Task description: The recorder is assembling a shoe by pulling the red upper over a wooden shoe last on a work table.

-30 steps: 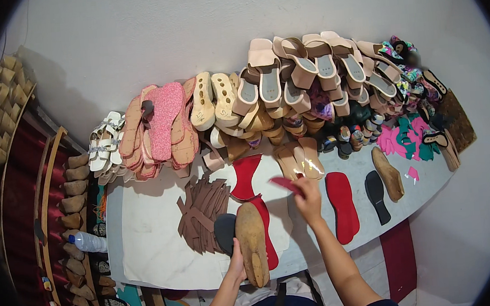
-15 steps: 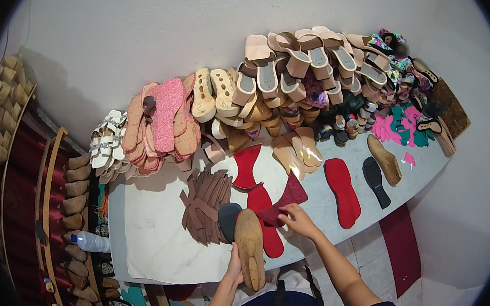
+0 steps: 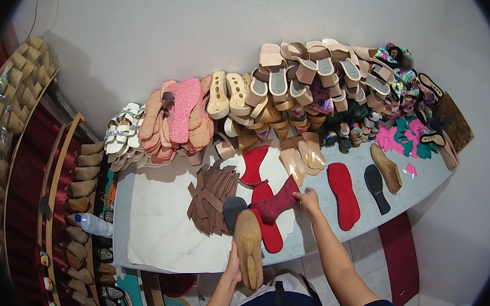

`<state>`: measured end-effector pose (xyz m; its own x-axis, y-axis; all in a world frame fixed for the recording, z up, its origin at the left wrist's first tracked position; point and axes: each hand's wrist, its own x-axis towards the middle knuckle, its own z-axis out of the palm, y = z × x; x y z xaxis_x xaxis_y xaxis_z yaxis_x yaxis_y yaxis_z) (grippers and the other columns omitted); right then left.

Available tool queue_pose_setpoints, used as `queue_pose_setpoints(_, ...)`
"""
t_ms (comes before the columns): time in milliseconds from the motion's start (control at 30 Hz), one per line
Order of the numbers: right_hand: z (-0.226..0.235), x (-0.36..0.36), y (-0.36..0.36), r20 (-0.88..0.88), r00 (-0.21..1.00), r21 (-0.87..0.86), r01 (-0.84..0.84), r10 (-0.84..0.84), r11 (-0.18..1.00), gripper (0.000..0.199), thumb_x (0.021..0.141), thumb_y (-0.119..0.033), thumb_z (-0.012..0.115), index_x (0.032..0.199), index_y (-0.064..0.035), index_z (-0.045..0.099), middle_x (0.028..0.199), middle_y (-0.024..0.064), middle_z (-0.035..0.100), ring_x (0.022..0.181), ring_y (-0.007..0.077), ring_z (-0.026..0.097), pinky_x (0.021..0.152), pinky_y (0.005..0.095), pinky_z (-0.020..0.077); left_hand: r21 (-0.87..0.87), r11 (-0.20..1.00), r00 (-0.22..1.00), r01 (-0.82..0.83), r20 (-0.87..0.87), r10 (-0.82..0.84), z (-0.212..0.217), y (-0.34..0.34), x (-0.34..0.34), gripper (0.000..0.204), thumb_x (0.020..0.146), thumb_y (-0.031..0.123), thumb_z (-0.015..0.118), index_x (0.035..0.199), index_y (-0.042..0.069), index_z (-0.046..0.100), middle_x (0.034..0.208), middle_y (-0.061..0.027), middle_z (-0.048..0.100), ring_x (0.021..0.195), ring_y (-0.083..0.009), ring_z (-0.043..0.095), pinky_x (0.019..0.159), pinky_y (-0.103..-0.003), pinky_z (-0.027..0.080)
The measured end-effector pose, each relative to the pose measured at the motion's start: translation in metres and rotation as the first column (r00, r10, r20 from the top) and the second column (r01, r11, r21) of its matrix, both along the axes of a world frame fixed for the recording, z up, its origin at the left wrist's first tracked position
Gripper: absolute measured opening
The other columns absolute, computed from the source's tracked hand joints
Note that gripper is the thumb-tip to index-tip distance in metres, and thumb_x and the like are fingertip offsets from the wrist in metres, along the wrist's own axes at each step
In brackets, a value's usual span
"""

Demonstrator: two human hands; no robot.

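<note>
My left hand (image 3: 234,264) is wrapped round the side of a wooden shoe last (image 3: 249,246), held upright at the table's front edge. Between the fingertips of my right hand (image 3: 307,199) is one end of a dark red upper piece (image 3: 276,200), flared at both ends. Its other end reaches left, just above the last's tip, and passes over a red sole (image 3: 272,238). A dark grey sole (image 3: 235,206) shows partly behind the last; its lower part is hidden. Beyond lies a brighter red upper piece (image 3: 254,165).
Brown strips (image 3: 213,198) are heaped on the white sheet (image 3: 153,229). To the right lie a red sole pair (image 3: 344,196), a black sole (image 3: 377,188) and another last (image 3: 386,168). Piled sandals (image 3: 277,81) line the wall. Left are shelved lasts (image 3: 81,189) and a bottle (image 3: 94,225).
The dark red upper piece has swung from slanting upward to lying more level, spread wider to the left. My right hand has shifted slightly right and up. The view has moved a little.
</note>
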<state>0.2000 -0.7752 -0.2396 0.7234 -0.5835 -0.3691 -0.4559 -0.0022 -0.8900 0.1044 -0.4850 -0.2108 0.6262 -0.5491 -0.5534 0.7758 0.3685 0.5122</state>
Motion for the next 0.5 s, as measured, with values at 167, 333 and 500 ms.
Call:
queue_pose_setpoints(167,0.026,-0.026,-0.013,0.089,0.973,0.661,-0.218,0.214,0.718,0.019,0.072,-0.015,0.065,0.085,-0.0042,0.056,0.066,0.0017,0.057,0.048,0.0092,0.047,0.046,0.0217,0.0398,-0.026,1.000,1.000,0.000,-0.011,0.000,-0.002,-0.012,-0.014,0.078,0.082,0.065,0.011,0.116,0.003,0.044,0.091,-0.0145,0.055,0.077,-0.0257,0.057,0.070,-0.039,0.049)
queue_pose_setpoints(333,0.043,-0.066,-0.021,0.252,0.959,0.622,-0.266,0.133,0.736,0.010,0.077,-0.009,0.061,0.082,-0.0067,0.052,0.072,-0.0001,0.055,0.059,0.0084,0.051,0.059,0.0240,0.0447,-0.017,1.000,1.000,-0.011,-0.009,0.011,0.016,-0.033,-0.027,0.078,0.082,0.065,0.011,0.116,0.003,0.045,0.091,-0.0136,0.056,0.078,-0.0238,0.058,0.071,-0.037,0.050)
queue_pose_setpoints(500,0.055,-0.096,-0.037,0.233,0.972,0.631,-0.171,0.025,0.757,0.027,0.082,-0.007,0.054,0.106,-0.0100,0.042,0.090,0.0045,0.056,0.076,0.0136,0.056,0.069,0.0315,0.0484,-0.074,0.996,0.999,0.044,-0.023,-0.046,0.006,-0.049,-0.041,0.079,0.082,0.066,0.012,0.116,0.003,0.044,0.092,-0.0142,0.056,0.080,-0.0241,0.058,0.071,-0.037,0.050)
